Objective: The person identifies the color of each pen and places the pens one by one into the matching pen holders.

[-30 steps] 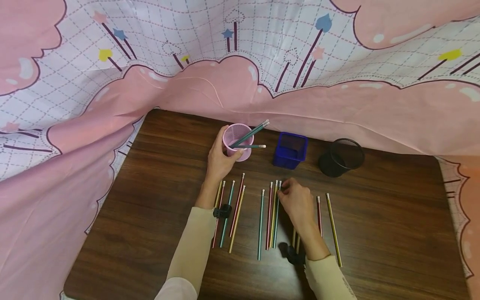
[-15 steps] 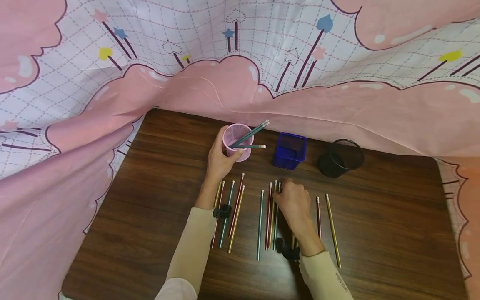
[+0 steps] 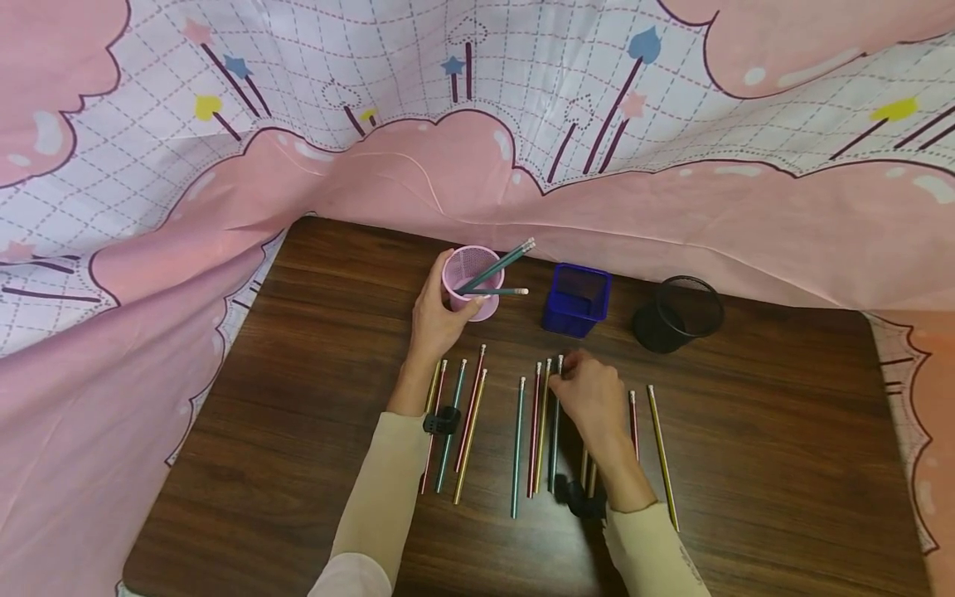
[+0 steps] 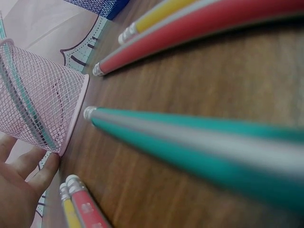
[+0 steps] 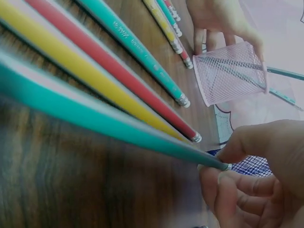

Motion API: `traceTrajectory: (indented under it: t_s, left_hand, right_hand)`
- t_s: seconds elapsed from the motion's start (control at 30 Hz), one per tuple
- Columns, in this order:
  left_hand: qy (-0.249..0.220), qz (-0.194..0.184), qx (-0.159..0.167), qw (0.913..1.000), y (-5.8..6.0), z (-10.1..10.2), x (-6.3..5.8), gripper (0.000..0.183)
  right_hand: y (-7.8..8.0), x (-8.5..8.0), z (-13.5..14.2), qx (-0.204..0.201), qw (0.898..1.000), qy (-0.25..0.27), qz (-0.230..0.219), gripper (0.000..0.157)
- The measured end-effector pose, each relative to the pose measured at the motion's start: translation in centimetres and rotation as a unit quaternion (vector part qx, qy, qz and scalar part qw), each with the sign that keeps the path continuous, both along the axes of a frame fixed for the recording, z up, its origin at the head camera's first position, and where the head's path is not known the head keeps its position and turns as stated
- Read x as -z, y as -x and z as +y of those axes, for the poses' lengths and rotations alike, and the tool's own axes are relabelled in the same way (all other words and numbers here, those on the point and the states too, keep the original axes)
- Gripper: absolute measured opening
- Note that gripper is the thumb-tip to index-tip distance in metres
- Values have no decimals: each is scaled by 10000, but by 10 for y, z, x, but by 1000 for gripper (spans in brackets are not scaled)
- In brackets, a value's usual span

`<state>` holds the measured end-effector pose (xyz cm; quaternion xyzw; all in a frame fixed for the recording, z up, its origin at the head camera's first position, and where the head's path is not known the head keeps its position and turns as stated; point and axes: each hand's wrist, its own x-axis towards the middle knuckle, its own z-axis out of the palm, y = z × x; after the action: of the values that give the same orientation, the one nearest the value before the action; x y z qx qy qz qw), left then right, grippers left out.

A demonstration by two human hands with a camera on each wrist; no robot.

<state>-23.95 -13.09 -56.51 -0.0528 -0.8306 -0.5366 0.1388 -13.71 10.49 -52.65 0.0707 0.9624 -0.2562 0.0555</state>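
My left hand (image 3: 436, 323) grips a pink mesh pen cup (image 3: 487, 308), thumb near its rim and fingers around the far side. Several green pencils (image 3: 501, 267) lean out of that cup with their eraser ends up. Over the table, my right hand (image 3: 593, 402) pinches a green pencil (image 5: 118, 130) close to its eraser end, between thumb and fingertips in the right wrist view. Just left of it lie a yellow pencil (image 3: 542, 439), a red pencil (image 3: 534, 431) and another green pencil (image 3: 518, 456). The right forearm partly covers other yellow pencils (image 3: 593, 477).
A blue square mesh holder (image 3: 564, 322) and a black round mesh cup (image 3: 658, 333) stand right of the pink cup. Several mixed pencils (image 3: 470, 435) lie by the left forearm. At the right are a red pencil (image 3: 634, 419) and a yellow pencil (image 3: 662, 456). Patterned cloth (image 3: 477, 182) hangs behind.
My right hand reached left to the green pencil, then drew back right with it, leaving a wider gap from the yellow one. The left hand and pink cup have stayed in place.
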Motion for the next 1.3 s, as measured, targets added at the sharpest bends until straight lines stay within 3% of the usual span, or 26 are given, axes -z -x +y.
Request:
traceTrajectory:
  t_s: [0.23,0.4,0.6,0.83,1.1,1.3]
  left_hand:
    - [35,0,-31,10000,-1,1,-1,85]
    - [10,-59,-27,10000,-1,1,-1,86]
    - [-43,-95,13,9999,-1,1,-3,86]
    - [44,-173,-27,9998,-1,1,-3,86]
    - [3,-155,-18,9999,-1,0,-3,86]
    - [-27,-152,2,9999,-1,1,-5,85]
  right_hand:
    - [-1,-7,1,98,9964,672,501,16]
    - [2,-11,3,219,9928,861,803,22]
    - [4,-13,4,376,9878,1190,935,36]
    - [4,-18,3,394,9818,1574,990,37]
    - [10,-27,4,275,9756,1658,1410,35]
    - [22,-44,6,299,9711,1713,1632,34]
